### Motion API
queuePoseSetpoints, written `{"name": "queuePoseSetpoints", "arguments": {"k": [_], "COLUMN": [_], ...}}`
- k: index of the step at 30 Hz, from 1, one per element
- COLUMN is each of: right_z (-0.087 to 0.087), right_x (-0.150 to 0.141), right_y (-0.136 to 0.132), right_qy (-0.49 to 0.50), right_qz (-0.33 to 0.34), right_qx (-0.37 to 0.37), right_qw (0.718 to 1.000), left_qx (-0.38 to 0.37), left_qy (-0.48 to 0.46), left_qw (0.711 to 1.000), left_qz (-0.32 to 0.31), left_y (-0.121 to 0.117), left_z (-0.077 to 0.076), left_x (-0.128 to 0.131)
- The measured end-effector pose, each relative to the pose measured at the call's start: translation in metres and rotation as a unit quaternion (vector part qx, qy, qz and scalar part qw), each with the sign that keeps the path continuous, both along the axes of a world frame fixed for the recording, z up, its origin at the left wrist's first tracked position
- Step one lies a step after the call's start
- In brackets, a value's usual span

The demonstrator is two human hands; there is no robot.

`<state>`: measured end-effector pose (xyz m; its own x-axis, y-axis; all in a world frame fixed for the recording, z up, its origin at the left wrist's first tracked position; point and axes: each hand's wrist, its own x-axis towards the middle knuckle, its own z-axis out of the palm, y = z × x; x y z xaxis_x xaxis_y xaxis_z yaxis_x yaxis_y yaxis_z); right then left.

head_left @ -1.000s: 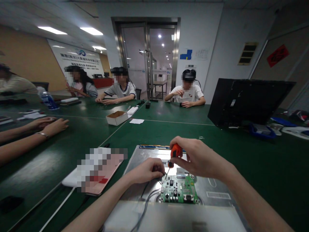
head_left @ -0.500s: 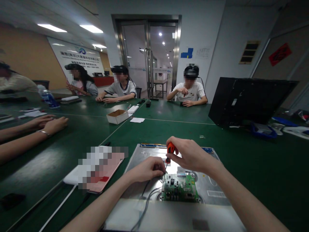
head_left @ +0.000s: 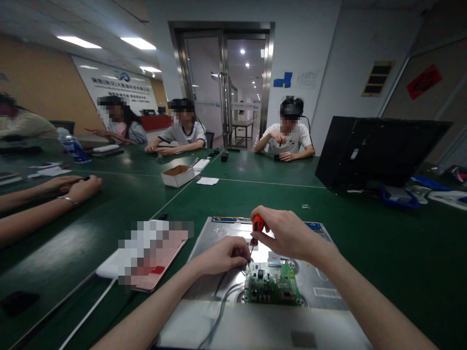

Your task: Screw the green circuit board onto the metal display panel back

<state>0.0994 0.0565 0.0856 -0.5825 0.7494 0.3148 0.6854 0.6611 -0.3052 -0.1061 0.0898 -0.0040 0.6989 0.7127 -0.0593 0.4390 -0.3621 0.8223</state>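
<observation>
On my feed, the step in hand looks like screwdriver work at one corner of the green circuit board (head_left: 272, 284). My right hand (head_left: 282, 233) is closed around the orange-and-black screwdriver (head_left: 258, 223), gripping its handle from above. The tool stands over the board's far left corner, its tip at or just beside that corner; I can't make out whether it is seated in a screw head. My left hand (head_left: 226, 253) is right by the tip with its fingers curled, and I can't tell whether they pinch anything.

As I judge it, the next move calls for a steady turn of the handle under light downward pressure, with the shaft held in line and the left fingers kept clear.

The screwdriver points down, its long axis steep but not upright: the handle leans up and to the right, the shaft slants down and left. The board lies over a silver metal panel (head_left: 317, 279) on the green table (head_left: 394, 257), with grey cables (head_left: 221, 311) to its left.
</observation>
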Motion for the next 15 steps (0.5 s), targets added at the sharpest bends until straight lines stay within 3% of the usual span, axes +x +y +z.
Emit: {"name": "queuePoseSetpoints", "arguments": {"k": [7,12,15], "right_z": [-0.0019,-0.0048,-0.0059], "right_x": [-0.0019,-0.0067,-0.0073], "right_y": [-0.0024,-0.001,-0.0008], "right_qy": [-0.006,-0.052,-0.04], "right_qz": [0.024,-0.041,-0.031], "right_qx": [0.04,0.064,0.061], "right_qw": [0.999,0.996,0.997], "left_qx": [-0.001,0.0,0.003], "left_qy": [-0.019,-0.008,-0.013], "left_qw": [1.0,1.0,1.0], "left_qz": [-0.009,-0.012,-0.012], "left_y": [0.0011,0.0,0.0005], "left_z": [-0.0023,0.0001,-0.0007], "left_x": [-0.0002,0.0002,0.0]}}
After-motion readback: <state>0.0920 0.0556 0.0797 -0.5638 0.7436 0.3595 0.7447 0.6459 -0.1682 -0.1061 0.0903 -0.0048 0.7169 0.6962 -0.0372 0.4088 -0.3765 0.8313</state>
